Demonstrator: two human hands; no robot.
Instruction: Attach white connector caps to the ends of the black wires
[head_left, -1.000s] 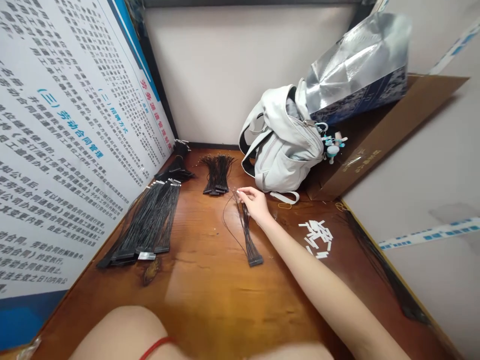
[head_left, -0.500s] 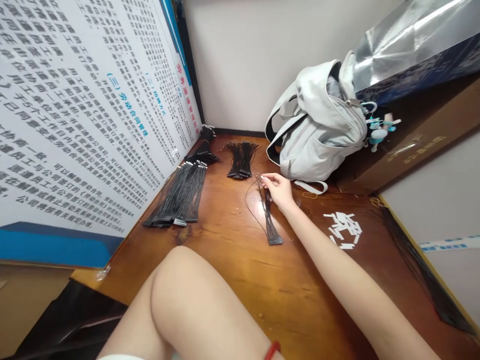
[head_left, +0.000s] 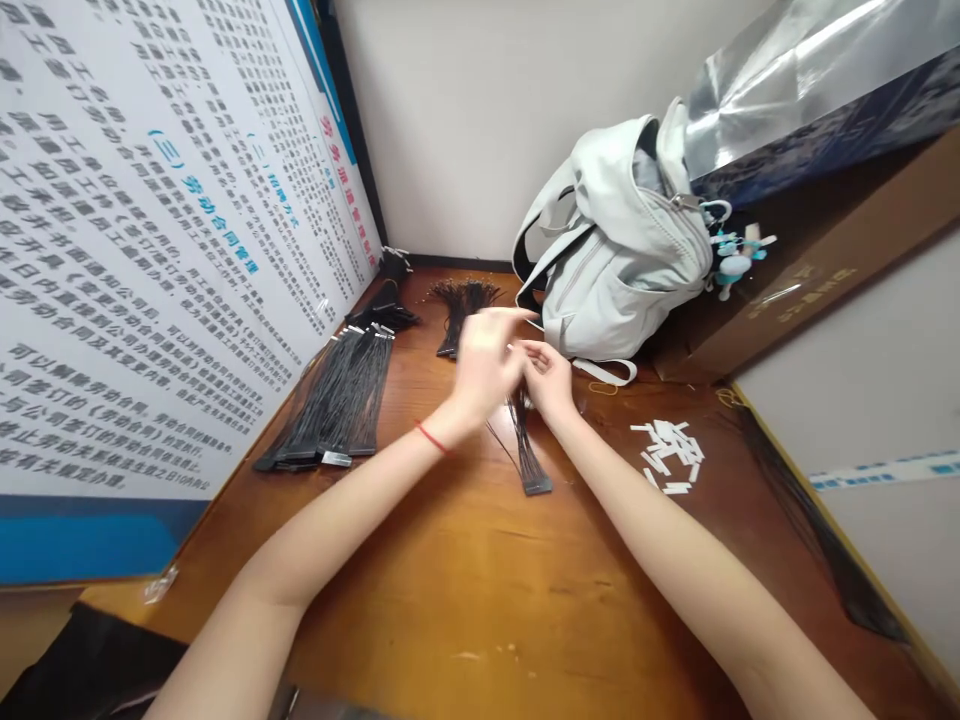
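Two hands work side by side over one tabletop. The right hand is pinched narrow on the upper end of one bundle, which lies mid-tabletop, its one connector toward the person. The left hand, blurred, wears one red band; whether it grips anything I cannot tell. Three more black heaps lie leftward and behind. Rightward: one pile of white pieces, too overlapped to count, one backpack, one box.

Two hands, at least four black wire bunches, one backpack, one red bracelet
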